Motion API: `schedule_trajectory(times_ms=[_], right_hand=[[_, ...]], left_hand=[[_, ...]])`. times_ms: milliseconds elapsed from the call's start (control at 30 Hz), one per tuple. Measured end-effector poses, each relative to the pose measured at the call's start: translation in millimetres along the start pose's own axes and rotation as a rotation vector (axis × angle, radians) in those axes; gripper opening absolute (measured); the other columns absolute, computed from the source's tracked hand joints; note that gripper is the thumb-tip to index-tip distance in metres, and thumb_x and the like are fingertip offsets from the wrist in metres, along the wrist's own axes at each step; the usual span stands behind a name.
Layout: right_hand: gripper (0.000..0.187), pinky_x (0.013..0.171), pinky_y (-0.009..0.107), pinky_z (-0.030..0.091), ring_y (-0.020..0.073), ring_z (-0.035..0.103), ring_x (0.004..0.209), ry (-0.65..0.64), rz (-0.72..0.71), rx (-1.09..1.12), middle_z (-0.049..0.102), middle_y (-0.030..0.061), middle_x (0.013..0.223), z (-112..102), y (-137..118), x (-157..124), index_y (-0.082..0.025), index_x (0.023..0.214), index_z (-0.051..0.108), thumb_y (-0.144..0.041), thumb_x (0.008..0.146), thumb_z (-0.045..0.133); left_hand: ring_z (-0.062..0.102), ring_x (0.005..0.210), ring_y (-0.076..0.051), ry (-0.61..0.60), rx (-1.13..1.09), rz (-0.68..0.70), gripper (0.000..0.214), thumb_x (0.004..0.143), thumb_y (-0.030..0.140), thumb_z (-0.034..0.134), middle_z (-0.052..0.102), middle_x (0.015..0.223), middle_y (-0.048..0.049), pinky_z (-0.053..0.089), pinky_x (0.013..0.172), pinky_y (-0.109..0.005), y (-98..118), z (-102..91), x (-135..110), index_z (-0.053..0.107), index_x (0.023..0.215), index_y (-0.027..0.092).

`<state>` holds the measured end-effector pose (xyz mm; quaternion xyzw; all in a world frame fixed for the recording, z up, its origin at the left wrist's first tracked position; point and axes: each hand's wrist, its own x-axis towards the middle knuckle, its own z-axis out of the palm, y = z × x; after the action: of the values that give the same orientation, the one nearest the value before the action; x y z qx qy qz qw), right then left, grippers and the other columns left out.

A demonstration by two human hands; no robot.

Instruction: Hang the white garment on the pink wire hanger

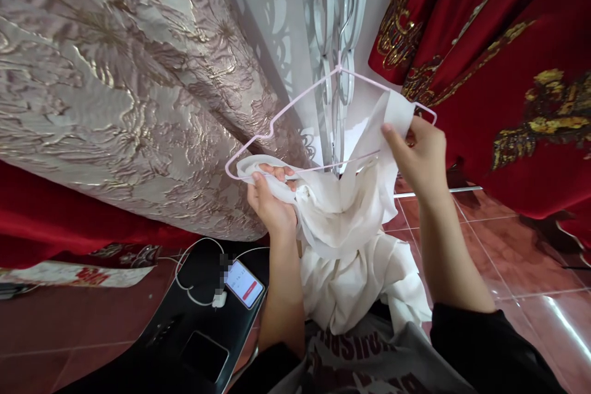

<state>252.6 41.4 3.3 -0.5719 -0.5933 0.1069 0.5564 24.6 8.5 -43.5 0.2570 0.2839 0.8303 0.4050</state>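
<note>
A pale pink clothes hanger [295, 101] hangs by its metal hook from a white metal rack in front of me. Over its right shoulder lies part of a white garment [355, 215], whose lower folds drop towards my lap. My right hand [418, 151] pinches the cloth near the hanger's right end, thumb in front. At the left, my left hand [274, 197] holds another part of the garment against the hanger's lower left corner, its fingers partly covered by fabric. The kind of garment cannot be made out from its folds.
A shiny patterned cloth [129, 92] hangs at the left. Red drapery with gold decoration [521, 104] hangs at the right. Behind the hanger stands the white rack [329, 6]. A black surface at lower left carries a lit phone [245, 283], a white charger [219, 299] and cables.
</note>
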Motion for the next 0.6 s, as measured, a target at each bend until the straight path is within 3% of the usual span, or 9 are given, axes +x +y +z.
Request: schedule_trajectory(times_ms=[67, 167, 233, 300, 367, 433, 500, 567, 600], right_hand=[[0.031, 0.07, 0.032, 0.047, 0.012, 0.05, 0.066, -0.136, 0.054, 0.131, 0.053, 0.0005, 0.07, 2, -15, 6, -0.019, 0.077, 0.06, -0.046, 0.09, 0.067], [0.024, 0.07, 0.035, 0.048, 0.0132, 0.05, 0.064, -0.207, 0.182, 0.529, 0.047, -0.0003, 0.069, -10, -29, 22, -0.021, 0.081, 0.058, -0.043, 0.089, 0.06], [0.017, 0.068, 0.035, 0.044, 0.0134, 0.041, 0.061, -0.235, 0.23, 0.734, 0.032, -0.0034, 0.065, -29, -22, 37, -0.024, 0.079, 0.053, -0.039, 0.084, 0.059], [0.024, 0.063, 0.034, 0.036, 0.0129, 0.022, 0.058, -0.248, 0.206, 0.757, 0.014, -0.0053, 0.066, -50, 0, 48, -0.027, 0.073, 0.042, -0.038, 0.083, 0.061], [0.032, 0.058, 0.033, 0.025, 0.0133, 0.007, 0.059, -0.142, 0.179, 0.703, 0.004, -0.0056, 0.069, -66, 28, 49, -0.027, 0.07, 0.035, -0.04, 0.083, 0.061], [0.032, 0.055, 0.032, 0.015, 0.0124, 0.002, 0.057, 0.063, 0.225, 0.689, 0.001, -0.0065, 0.068, -69, 50, 35, -0.027, 0.071, 0.036, -0.047, 0.08, 0.06], [0.032, 0.053, 0.031, 0.009, 0.0112, 0.002, 0.052, 0.333, 0.285, 0.727, 0.006, -0.0074, 0.064, -59, 58, 8, -0.027, 0.077, 0.043, -0.056, 0.08, 0.055], [0.034, 0.05, 0.03, 0.008, 0.0094, 0.007, 0.047, 0.434, 0.332, 0.712, 0.016, -0.0081, 0.059, -41, 50, -25, -0.025, 0.085, 0.051, -0.059, 0.08, 0.057], [0.036, 0.048, 0.029, 0.009, 0.0087, 0.012, 0.045, 0.404, 0.335, 0.679, 0.022, -0.0081, 0.057, -32, 43, -40, -0.024, 0.087, 0.054, -0.059, 0.082, 0.057]], left_hand=[[0.062, 0.067, -0.016, 0.0, -0.006, 0.008, 0.042, 0.08, 0.055, 0.082, 0.051, 0.064, 0.0007, 0.042, 0.046, -0.018, 0, -0.3, 0, 0.061, 0.081, 0.018], [0.062, 0.067, -0.016, -0.009, 0.029, 0.002, 0.044, 0.079, 0.056, 0.083, 0.051, 0.063, 0.0008, 0.04, 0.045, -0.019, 2, -2.6, 2, 0.06, 0.081, 0.019], [0.063, 0.068, -0.016, -0.022, 0.055, -0.019, 0.044, 0.079, 0.056, 0.082, 0.051, 0.063, 0.0007, 0.04, 0.045, -0.019, 4, -5.2, 6, 0.059, 0.082, 0.019], [0.062, 0.068, -0.016, -0.031, 0.073, -0.029, 0.044, 0.08, 0.056, 0.081, 0.05, 0.064, 0.0008, 0.039, 0.045, -0.019, 7, -7.9, 9, 0.058, 0.083, 0.019], [0.062, 0.069, -0.017, -0.039, 0.087, -0.023, 0.045, 0.08, 0.057, 0.081, 0.049, 0.064, 0.0009, 0.038, 0.045, -0.019, 9, -10.1, 12, 0.058, 0.084, 0.018], [0.063, 0.069, -0.017, -0.041, 0.096, -0.02, 0.047, 0.08, 0.058, 0.081, 0.05, 0.065, 0.0008, 0.038, 0.045, -0.02, 9, -11.2, 13, 0.058, 0.084, 0.018], [0.063, 0.07, -0.017, -0.039, 0.098, -0.033, 0.047, 0.078, 0.059, 0.081, 0.05, 0.066, 0.0006, 0.039, 0.045, -0.02, 7, -11.0, 13, 0.058, 0.084, 0.018], [0.063, 0.071, -0.017, -0.033, 0.091, -0.065, 0.047, 0.078, 0.058, 0.082, 0.05, 0.065, 0.0001, 0.039, 0.045, -0.019, 3, -9.4, 11, 0.058, 0.083, 0.018], [0.063, 0.071, -0.017, -0.031, 0.081, -0.083, 0.046, 0.078, 0.057, 0.082, 0.051, 0.066, -0.0001, 0.039, 0.044, -0.019, 0, -8.1, 10, 0.058, 0.083, 0.018]])
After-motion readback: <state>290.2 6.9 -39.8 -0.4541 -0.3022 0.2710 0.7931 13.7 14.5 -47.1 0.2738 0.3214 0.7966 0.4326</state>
